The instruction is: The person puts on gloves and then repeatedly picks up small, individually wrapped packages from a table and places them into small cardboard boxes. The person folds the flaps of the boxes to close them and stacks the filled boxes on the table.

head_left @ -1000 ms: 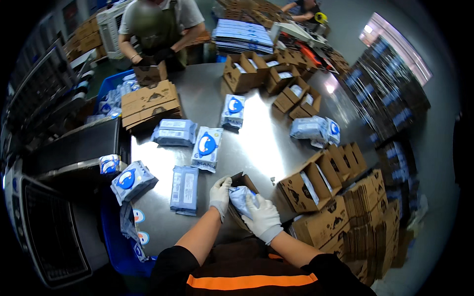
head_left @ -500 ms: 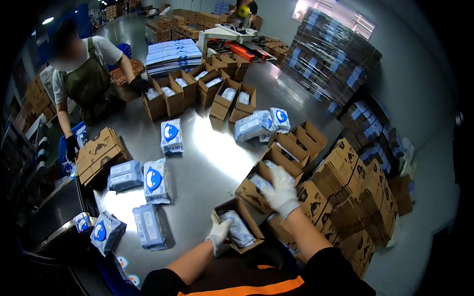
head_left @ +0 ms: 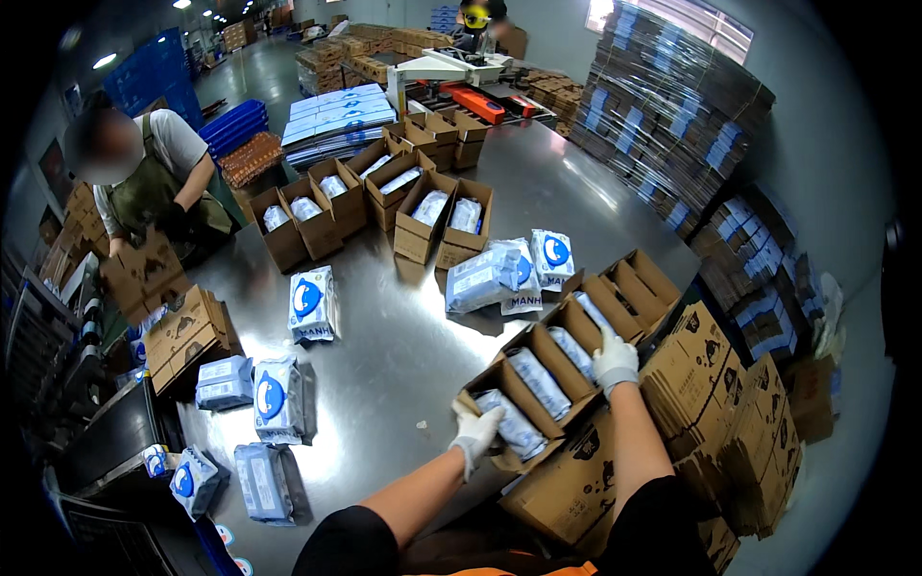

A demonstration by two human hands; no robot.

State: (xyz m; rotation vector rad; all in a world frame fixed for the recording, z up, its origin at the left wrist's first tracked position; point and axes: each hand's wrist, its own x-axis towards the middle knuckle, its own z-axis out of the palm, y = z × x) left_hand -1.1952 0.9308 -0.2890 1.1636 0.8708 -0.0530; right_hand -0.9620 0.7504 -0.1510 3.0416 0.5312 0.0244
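Observation:
A row of open cardboard boxes (head_left: 567,427) stands slanting at the table's near right, several with a blue-and-white soft packet inside. My left hand (head_left: 475,432), in a white glove, is closed on the side wall of the nearest box, its thumb over the rim by the packet (head_left: 507,422). My right hand (head_left: 615,363), also gloved, rests against the right side of the row farther along. Its fingers stretch over the box rims, near another packet (head_left: 593,315); the fingertips are partly hidden. Just beyond the row lie loose packets (head_left: 483,278).
More filled boxes (head_left: 317,221) stand at the table's far side. Loose packets (head_left: 279,398) sit on the left. Flattened cartons (head_left: 706,370) are stacked at right, beside wrapped pallets (head_left: 663,115). At far left a co-worker (head_left: 158,182) handles a carton (head_left: 144,274).
The box with a packet in my left hand has moved right, to the near end of the row. My right hand has moved from the near boxes to farther along the row's right side.

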